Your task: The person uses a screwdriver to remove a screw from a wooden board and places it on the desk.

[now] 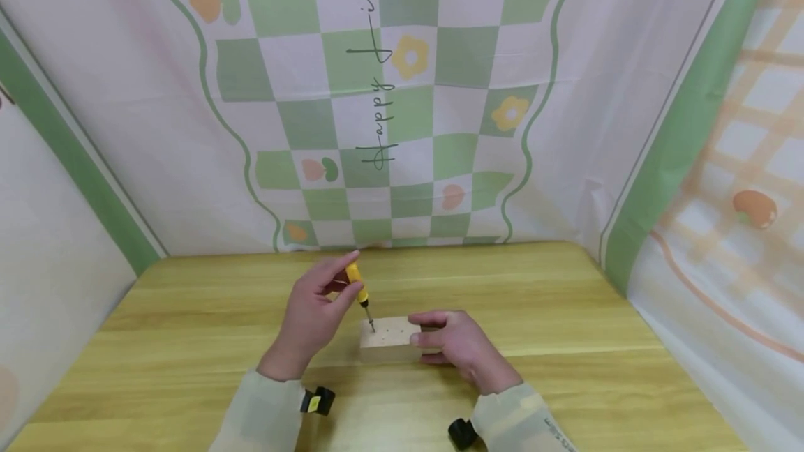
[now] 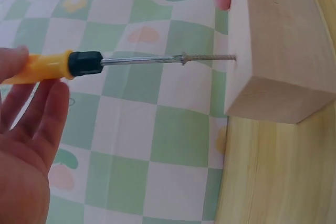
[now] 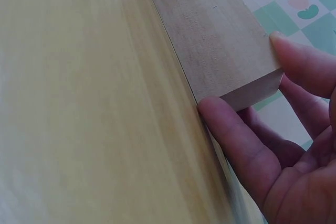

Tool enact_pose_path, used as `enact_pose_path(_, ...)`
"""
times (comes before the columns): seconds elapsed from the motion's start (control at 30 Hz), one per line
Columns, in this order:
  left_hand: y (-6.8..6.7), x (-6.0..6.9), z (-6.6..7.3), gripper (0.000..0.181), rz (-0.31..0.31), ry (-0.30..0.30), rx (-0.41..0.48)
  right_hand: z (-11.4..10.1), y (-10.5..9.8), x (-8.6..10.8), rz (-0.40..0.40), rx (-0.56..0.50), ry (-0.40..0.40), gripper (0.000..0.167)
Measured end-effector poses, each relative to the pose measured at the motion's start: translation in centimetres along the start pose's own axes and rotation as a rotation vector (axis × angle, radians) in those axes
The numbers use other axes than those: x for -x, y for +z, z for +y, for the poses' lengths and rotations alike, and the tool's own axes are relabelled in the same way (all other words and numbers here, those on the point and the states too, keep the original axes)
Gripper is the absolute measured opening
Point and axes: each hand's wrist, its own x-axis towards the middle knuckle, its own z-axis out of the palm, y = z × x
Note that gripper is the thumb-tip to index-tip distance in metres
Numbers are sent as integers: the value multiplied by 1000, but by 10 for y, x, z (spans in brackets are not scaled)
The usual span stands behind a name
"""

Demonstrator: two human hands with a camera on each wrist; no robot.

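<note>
My left hand (image 1: pixel 314 312) pinches the yellow handle of a screwdriver (image 1: pixel 356 281) between thumb and fingers. Its shaft slants down to a screw (image 2: pixel 210 57) that stands in the top of a pale wooden block (image 1: pixel 391 351), near the block's left end. In the left wrist view the screwdriver tip meets the screw's head, and much of the threaded shank shows above the wood. Several small dark holes dot the block's top. At the block's right end, my right hand (image 1: pixel 461 344) holds it with thumb and fingers, as the right wrist view also shows.
The block lies on a wood-grain table (image 1: pixel 188 354). Behind the table hangs a green-and-white checkered cloth (image 1: pixel 352 117), with more patterned cloth (image 1: pixel 747 180) on the right side. Each wrist carries a small black camera (image 1: pixel 463 433).
</note>
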Motion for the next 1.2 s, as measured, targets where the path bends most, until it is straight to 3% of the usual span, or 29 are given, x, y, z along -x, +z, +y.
enact_pose_path(0.13,1,0,-1,46,5,41,31,0,0,0,1,4,1,45)
enact_pose_path(0.27,-1,1,0,44,-37,1,93,-1,0,1,7,5,2,45)
enact_pose_path(0.37,-1,0,0,41,-27,-11,45,-1,0,1,9,7,-1,45)
enact_pose_path(0.5,1,-1,-1,43,15,33,-40,-1,0,1,6,11,-1,45)
enact_pose_path(0.6,0,1,-2,46,17,57,-12,-1,0,1,3,10,3,44)
enact_pose_path(0.73,0,2,-1,46,-5,22,56,-2,0,1,2,9,8,44)
enact_pose_path(0.83,-1,1,-1,45,0,7,37,-3,0,1,7,8,10,43)
enact_pose_path(1.0,0,1,-2,46,18,45,20,-2,-1,0,7,-1,5,43)
enact_pose_path(1.07,0,1,-1,45,8,33,52,-2,-1,0,4,-3,4,43)
enact_pose_path(1.2,-1,2,2,43,-16,-47,102,-1,-1,0,-3,-3,8,44)
